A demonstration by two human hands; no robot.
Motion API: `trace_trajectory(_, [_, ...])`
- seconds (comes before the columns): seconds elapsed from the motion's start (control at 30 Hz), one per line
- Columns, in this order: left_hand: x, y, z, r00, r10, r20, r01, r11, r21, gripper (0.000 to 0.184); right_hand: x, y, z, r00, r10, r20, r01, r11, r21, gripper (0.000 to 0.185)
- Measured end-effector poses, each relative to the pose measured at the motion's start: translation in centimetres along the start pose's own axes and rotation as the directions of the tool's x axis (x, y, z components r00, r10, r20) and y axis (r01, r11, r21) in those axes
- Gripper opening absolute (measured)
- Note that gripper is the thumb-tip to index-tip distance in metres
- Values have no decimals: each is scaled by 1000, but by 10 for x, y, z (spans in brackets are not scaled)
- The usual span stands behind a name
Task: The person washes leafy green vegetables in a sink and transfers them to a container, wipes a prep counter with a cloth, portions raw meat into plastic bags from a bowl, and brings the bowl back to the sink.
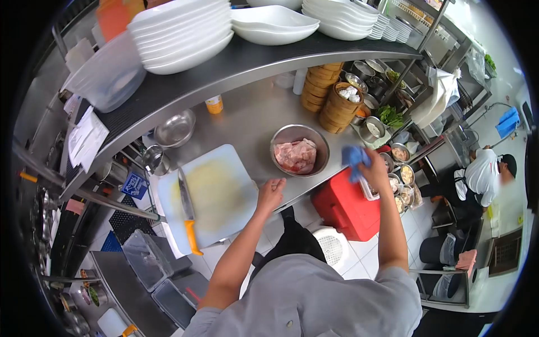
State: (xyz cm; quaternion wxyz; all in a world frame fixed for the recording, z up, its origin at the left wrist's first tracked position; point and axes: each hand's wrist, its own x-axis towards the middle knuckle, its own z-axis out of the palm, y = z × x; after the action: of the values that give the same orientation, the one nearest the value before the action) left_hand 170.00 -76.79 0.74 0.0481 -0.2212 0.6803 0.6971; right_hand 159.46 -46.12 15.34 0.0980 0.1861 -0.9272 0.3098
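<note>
My right hand [375, 169] holds a bunched blue cloth [355, 161] above the counter's front edge, over the red box. My left hand [272, 194] is above the front edge of the counter, between the cutting board and the bowl, its fingers curled; whether anything is in them is too small to tell. A steel bowl [321, 140] with raw pink meat [296, 156] stands between and beyond my hands. On the left, a knife [186, 196] with an orange handle lies on the white cutting board [224, 185].
Bamboo steamers [335, 114] are stacked at the back right, near food containers. White dishes [179, 36] line the shelf above. A red box [349, 206] and a white stool [331, 245] stand below the counter edge. Another person [477, 177] is at the far right.
</note>
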Motion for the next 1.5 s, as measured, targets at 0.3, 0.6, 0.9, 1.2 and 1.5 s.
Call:
trace_trajectory(0.3, [60, -22, 47, 961, -107, -257, 12, 938, -347, 25, 306, 62, 196, 867, -266, 421, 332, 939, -89, 50])
trace_trajectory(0.6, [26, -33, -13, 894, -125, -431, -18, 950, -312, 9, 200, 86, 307, 922, -223, 318, 306, 922, -238, 48])
trace_trajectory(0.9, [43, 4, -31, 913, -86, -399, -75, 925, -372, 7, -68, 117, 167, 759, -311, 571, 414, 909, -55, 46])
trace_trajectory(1.2, [64, -6, 0, 952, 14, -307, -114, 944, -309, 16, 40, 166, 66, 998, 63, -15, -65, 986, -152, 55])
trace_trajectory(1.5, [35, -14, 40, 847, 89, -524, 7, 984, 178, 40, 143, 51, 143, 801, -580, 146, 508, 789, 346, 39])
